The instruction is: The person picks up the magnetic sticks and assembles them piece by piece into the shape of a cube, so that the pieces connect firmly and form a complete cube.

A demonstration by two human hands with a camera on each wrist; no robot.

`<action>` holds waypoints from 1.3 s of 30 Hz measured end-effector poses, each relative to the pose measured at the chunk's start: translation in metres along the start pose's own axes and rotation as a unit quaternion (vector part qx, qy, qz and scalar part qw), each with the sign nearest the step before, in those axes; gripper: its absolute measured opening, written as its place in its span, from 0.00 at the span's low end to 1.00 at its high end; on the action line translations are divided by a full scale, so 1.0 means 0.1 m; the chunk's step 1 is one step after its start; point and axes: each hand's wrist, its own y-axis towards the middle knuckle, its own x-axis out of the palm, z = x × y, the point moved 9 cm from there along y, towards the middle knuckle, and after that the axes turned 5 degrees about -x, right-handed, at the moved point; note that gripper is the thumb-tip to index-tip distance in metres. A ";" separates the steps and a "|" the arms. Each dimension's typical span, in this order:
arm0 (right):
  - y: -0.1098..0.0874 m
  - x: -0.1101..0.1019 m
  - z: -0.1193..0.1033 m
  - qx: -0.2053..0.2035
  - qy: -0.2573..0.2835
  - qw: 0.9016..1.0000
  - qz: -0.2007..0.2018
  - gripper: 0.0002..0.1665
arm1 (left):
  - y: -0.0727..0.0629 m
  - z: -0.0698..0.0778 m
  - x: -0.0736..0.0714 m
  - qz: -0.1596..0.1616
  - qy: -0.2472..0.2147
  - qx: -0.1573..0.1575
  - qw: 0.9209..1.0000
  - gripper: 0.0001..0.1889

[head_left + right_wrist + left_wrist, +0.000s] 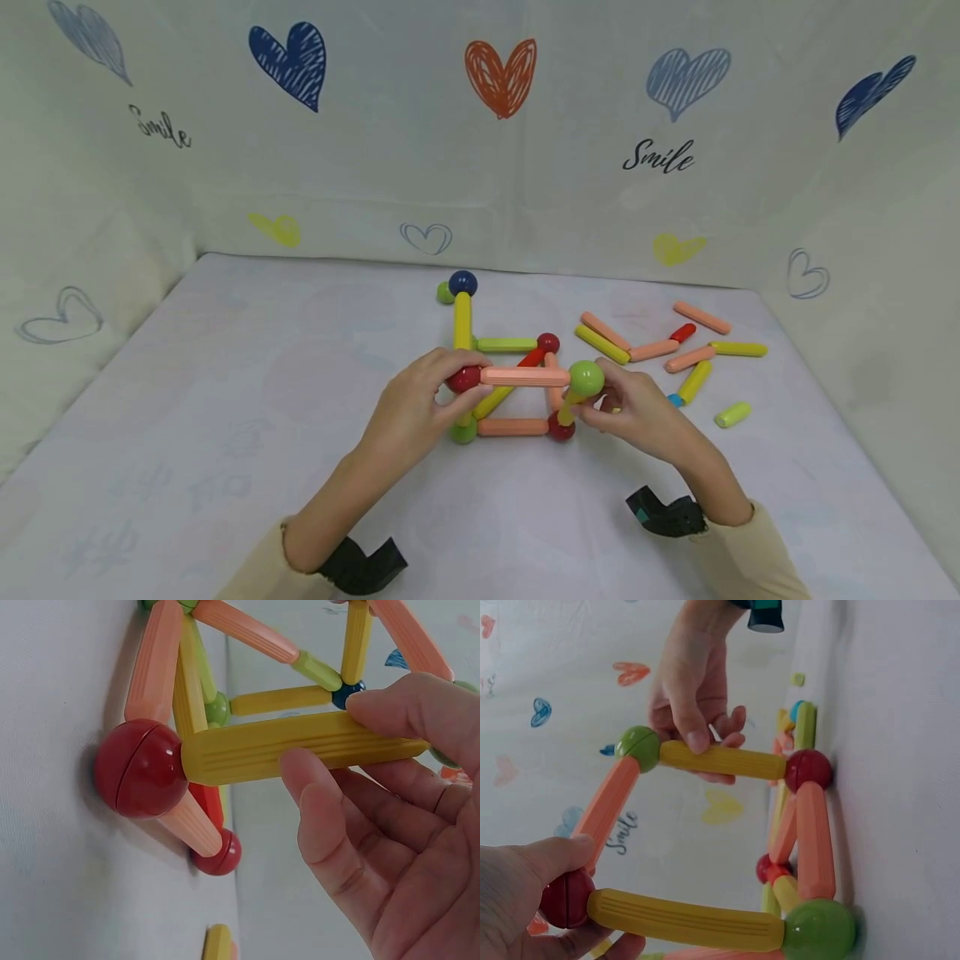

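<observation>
A frame of toy rods and balls stands on the table. My left hand [408, 408] pinches a red ball [463, 380] at its upper near corner, thumb and fingers on opposite sides. From that ball a salmon rod [525, 377] runs across to a green ball [587, 378]. My right hand [641, 412] pinches an upright yellow rod [300, 750] under the green ball; its foot meets a red ball [141, 769] at table level. Another yellow rod [686, 921] joins the left-held ball to a lower green ball [819, 930]. A dark blue ball [463, 283] tops the far left.
Loose salmon, yellow and red rods [701, 317] lie at the right, beyond my right hand. A short light-green rod [733, 415] lies nearer. Behind the table [187, 375] hangs a white cloth [375, 150] printed with hearts. A dark strap [666, 512] is on each wrist.
</observation>
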 end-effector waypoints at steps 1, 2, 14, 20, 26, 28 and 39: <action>0.00 0.00 0.00 -0.001 0.001 1.000 -0.001 0.15 | 0.00 0.00 0.00 0.000 0.001 0.001 1.000 0.16; 0.00 0.01 0.00 -0.001 0.001 1.000 -0.002 0.15 | 0.00 0.00 0.00 0.000 0.002 0.002 1.000 0.17; -0.01 -0.02 0.01 -0.007 -0.033 0.999 -0.004 0.17 | -0.02 -0.02 0.03 -0.071 -0.034 0.014 0.997 0.22; -0.01 -0.02 0.02 0.006 -0.036 0.999 -0.009 0.16 | -0.02 -0.07 0.02 -0.110 -0.046 0.015 0.993 0.20; -0.03 -0.04 0.02 0.010 -0.036 0.999 -0.013 0.16 | -0.02 -0.05 0.01 -0.118 -0.058 0.027 0.991 0.20; -0.04 -0.05 0.02 0.012 -0.035 0.999 -0.015 0.16 | -0.02 -0.03 0.01 -0.113 -0.049 0.030 0.992 0.20; -0.05 -0.08 0.01 0.016 -0.039 0.999 -0.023 0.15 | 0.01 -0.02 -0.01 -0.099 -0.029 0.031 0.994 0.15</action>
